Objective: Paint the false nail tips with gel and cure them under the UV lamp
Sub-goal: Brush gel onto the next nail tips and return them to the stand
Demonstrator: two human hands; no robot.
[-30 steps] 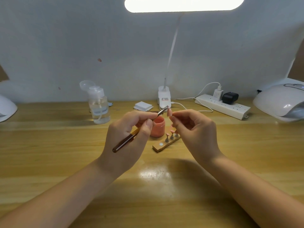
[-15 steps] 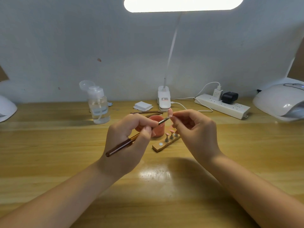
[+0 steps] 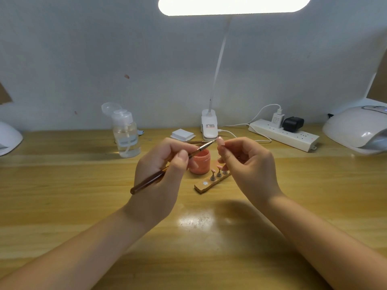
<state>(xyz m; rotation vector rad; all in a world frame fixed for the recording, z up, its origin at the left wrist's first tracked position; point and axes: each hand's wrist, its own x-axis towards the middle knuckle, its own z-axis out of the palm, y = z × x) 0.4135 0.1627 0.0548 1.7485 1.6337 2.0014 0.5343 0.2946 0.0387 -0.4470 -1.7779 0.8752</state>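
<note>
Across the wooden worktop point(image 3: 62, 185), the left hand point(image 3: 161, 174) pinched a brush point(image 3: 167, 168) poised beside the nail tip point(image 3: 220, 141) gripped by the right hand point(image 3: 249, 166), so painting seemed underway, curing in the UV lamp point(image 3: 356, 130) next.

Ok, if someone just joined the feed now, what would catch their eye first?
The two hands raised mid-frame: the left hand grips a brown brush whose tip points at a pink nail tip pinched in the right hand. Just behind them on the wooden table stand a coral gel jar and a wooden holder carrying more tips. The bright lamp bar glares overhead.
</note>
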